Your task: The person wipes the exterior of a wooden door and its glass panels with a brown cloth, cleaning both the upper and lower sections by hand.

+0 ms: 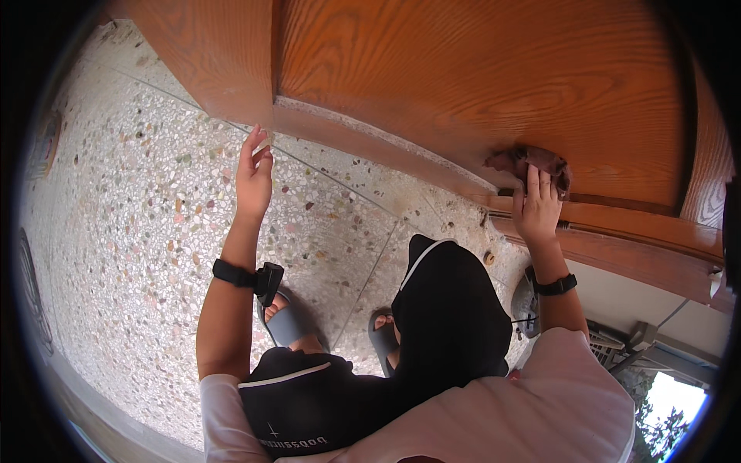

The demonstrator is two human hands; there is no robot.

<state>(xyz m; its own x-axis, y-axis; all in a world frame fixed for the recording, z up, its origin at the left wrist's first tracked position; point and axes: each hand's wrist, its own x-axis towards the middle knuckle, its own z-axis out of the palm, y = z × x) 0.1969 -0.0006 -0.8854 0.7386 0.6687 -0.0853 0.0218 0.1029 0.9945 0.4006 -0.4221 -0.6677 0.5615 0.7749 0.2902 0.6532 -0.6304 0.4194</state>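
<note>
A brown cloth (538, 161), bunched up, lies under the fingers of my right hand (539, 205). It is pressed against the lower part of a wooden door panel (480, 75) with bold grain. Along the panel's bottom edge runs a ledge (370, 132) with a pale, dusty-looking strip. My left hand (255, 176) is raised in the air, fingers loosely bent and apart, with nothing in it. It appears near the lower corner of the door's left stile (231, 63). Each wrist wears a black strap, and the left one carries a small black device (270, 283).
Speckled terrazzo floor (162, 231) with seam lines spreads below and to the left. My feet are in grey slides (289, 325). A small round brown object (489, 258) lies by the door frame. A rounded grey object (524, 304) stands near my right knee.
</note>
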